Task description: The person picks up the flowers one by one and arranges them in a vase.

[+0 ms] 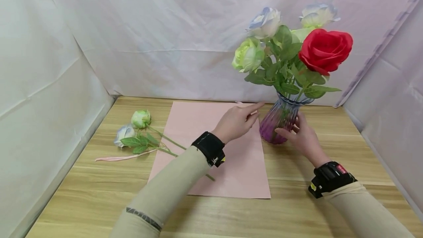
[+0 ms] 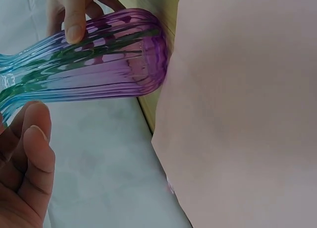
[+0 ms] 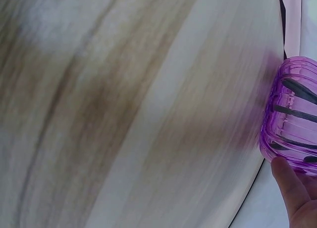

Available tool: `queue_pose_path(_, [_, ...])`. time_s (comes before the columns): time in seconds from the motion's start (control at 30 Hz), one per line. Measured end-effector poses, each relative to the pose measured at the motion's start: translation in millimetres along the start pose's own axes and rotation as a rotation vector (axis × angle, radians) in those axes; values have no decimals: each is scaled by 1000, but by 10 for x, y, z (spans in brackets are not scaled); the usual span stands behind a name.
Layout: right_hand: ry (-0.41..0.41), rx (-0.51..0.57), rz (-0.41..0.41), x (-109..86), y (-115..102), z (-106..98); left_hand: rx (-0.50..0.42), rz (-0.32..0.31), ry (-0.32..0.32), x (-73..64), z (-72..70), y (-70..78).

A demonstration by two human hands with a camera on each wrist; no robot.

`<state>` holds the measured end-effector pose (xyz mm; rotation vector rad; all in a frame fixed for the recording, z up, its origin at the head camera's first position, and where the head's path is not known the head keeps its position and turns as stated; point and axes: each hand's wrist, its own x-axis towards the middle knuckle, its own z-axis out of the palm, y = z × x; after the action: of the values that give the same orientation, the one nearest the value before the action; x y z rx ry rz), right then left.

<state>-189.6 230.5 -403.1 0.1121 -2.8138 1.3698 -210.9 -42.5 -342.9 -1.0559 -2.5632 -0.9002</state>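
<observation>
A glass vase [image 1: 281,118], blue at the neck and purple at the base, stands on the table just right of the pink paper [image 1: 244,172]. It holds a red rose [image 1: 325,50], green roses [image 1: 248,55] and pale blue-white roses [image 1: 264,23] among leaves. My right hand [image 1: 304,139] grips the vase's lower right side, thumb in front and fingers partly hidden behind; the right wrist view shows its thumb against the purple glass [image 3: 292,121]. Over the paper, my left hand [image 1: 235,122] reaches towards the vase, fingers extended and holding nothing. In the left wrist view its fingertips [image 2: 39,143] are beside the glass.
Left of centre lie a loose green rose [image 1: 141,119] and a blue-white rose [image 1: 125,135], their stems crossing onto the paper under my left forearm. A pink ribbon [image 1: 125,157] lies below them. Pale cloth walls [image 1: 165,47] enclose the wooden table [image 1: 211,217] at back and sides.
</observation>
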Motion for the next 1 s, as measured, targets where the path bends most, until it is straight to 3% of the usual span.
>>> queue_pose_path(0.27, [-16,-1,24,1,-25,-13,39,-41,-21,-89,-55,-83])
queue_pose_path(0.8, [-34,-6,50,-9,-20,-17,98,-199,-83,-386,-191,-373])
queue_pose_path(1.0, [-31,-6,54,-8,-19,-20,106,-288,-112,-549,-291,-516])
